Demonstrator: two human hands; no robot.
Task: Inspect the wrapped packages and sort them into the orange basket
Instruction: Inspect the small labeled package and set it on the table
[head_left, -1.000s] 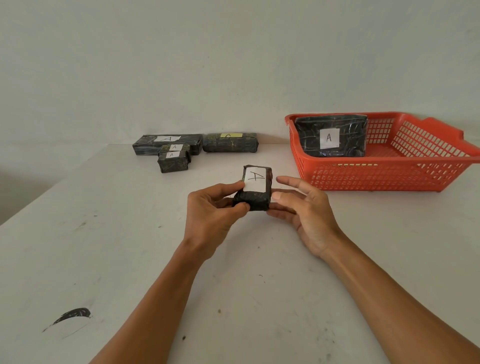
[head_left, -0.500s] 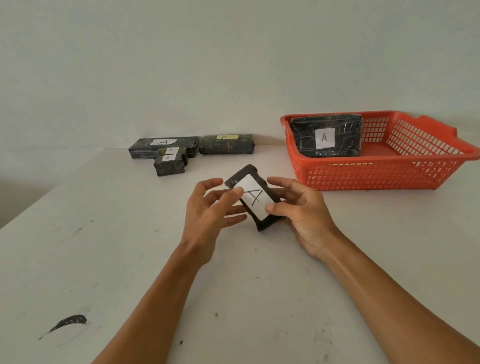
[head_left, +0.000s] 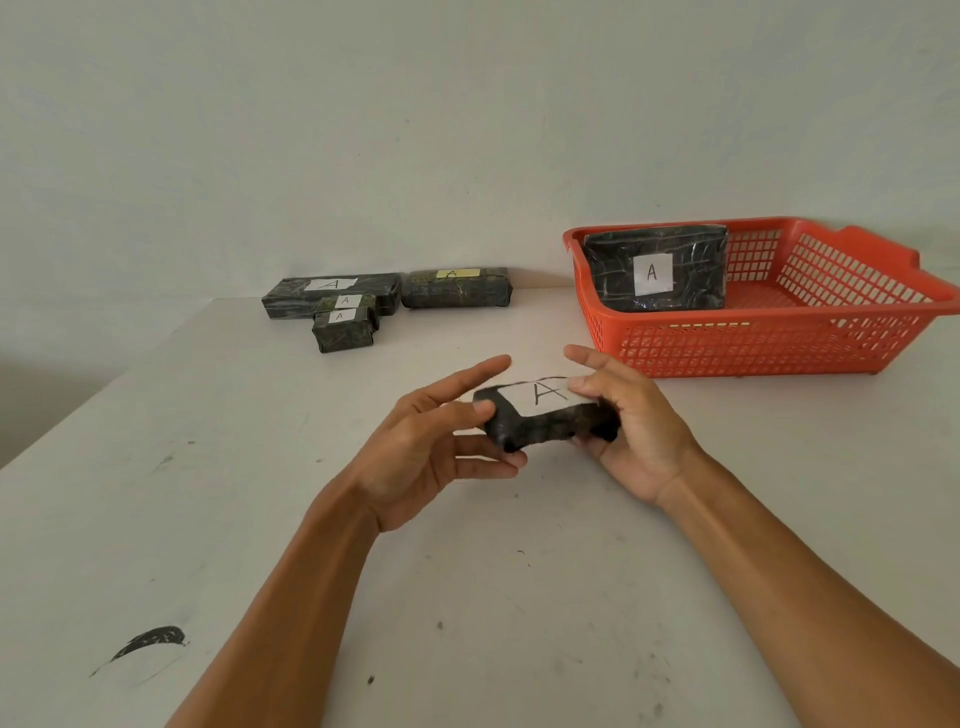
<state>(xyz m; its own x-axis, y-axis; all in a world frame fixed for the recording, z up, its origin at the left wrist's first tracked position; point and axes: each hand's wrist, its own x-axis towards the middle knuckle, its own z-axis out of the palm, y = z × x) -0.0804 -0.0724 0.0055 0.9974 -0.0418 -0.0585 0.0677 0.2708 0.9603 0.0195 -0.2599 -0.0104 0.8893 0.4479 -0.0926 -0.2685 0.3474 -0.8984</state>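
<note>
I hold a small black wrapped package (head_left: 545, 423) with a white label marked A just above the table, its long side lying crosswise. My right hand (head_left: 639, 431) grips its right end, thumb on the label. My left hand (head_left: 415, 457) pinches the left end between the thumb and the lower fingers, with the index finger stretched out straight. The orange basket (head_left: 779, 338) stands at the back right, and a larger black package (head_left: 660, 270) marked A leans against its left inner wall.
At the back left by the wall lie a long package (head_left: 296, 296), a package with a yellow label (head_left: 457, 293) and two small packages (head_left: 345, 332), all marked A. A black smear (head_left: 150, 642) marks the white table (head_left: 208, 467) near its front left.
The package has turned from upright, through a tilt, to lying crosswise with its label up. My left hand's fingers have spread out. The view has shifted slightly.
</note>
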